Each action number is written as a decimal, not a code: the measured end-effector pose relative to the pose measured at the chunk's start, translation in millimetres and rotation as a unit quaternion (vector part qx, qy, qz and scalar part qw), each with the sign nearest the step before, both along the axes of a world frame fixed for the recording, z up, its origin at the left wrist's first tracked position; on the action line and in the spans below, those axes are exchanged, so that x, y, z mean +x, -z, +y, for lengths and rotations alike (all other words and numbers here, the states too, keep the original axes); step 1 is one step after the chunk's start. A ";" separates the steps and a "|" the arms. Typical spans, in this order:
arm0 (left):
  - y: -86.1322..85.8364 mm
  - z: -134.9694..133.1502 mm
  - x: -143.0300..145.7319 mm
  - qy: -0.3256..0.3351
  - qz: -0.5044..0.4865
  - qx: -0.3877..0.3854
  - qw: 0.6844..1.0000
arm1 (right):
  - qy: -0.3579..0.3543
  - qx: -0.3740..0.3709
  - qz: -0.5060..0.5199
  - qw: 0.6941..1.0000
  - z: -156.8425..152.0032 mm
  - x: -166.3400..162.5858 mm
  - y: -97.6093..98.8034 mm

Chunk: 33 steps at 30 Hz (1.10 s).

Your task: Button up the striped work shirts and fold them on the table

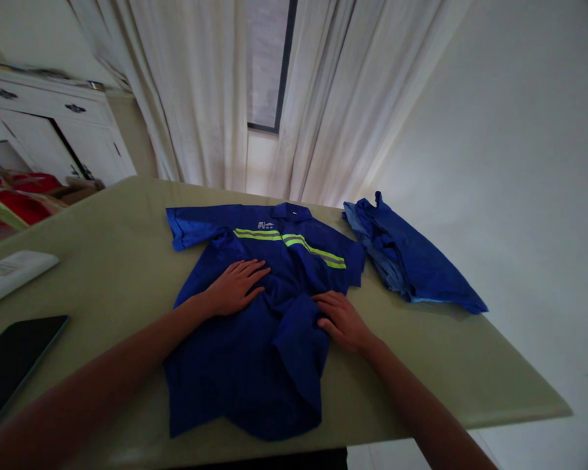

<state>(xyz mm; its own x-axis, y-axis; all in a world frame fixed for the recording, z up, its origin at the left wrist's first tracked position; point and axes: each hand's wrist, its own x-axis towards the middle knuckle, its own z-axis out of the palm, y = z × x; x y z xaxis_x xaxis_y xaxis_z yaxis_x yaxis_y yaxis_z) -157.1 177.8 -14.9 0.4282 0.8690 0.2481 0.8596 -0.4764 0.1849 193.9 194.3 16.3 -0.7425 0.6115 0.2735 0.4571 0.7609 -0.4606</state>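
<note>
A blue short-sleeved work shirt [245, 365] lies front up on the table, its collar at the far side. Yellow-green and grey reflective bands cross its chest, and a small white print sits above the left-hand band. The cloth is wrinkled in the middle, and its lower right front is folded and raised. My left hand [238, 287] lies flat on the shirt's left middle, fingers stretched out. At the right edge, my right hand [343, 320] touches the raised fold with slightly bent fingers, its thumb apart from them.
Another blue garment [411, 254] lies loosely folded at the table's [112, 261] right, close to the wall. On the left are a black phone [19, 359] and a white object [14, 274]. A white cabinet [53, 124] and red bags [24, 196] stand beyond; curtains [196, 91] hang behind.
</note>
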 end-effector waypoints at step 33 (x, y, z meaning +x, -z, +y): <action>-89.1 -60.7 100.9 0.203 0.036 -0.039 0.978 | 0.268 0.059 -0.070 0.959 206.3 -28.8 35.8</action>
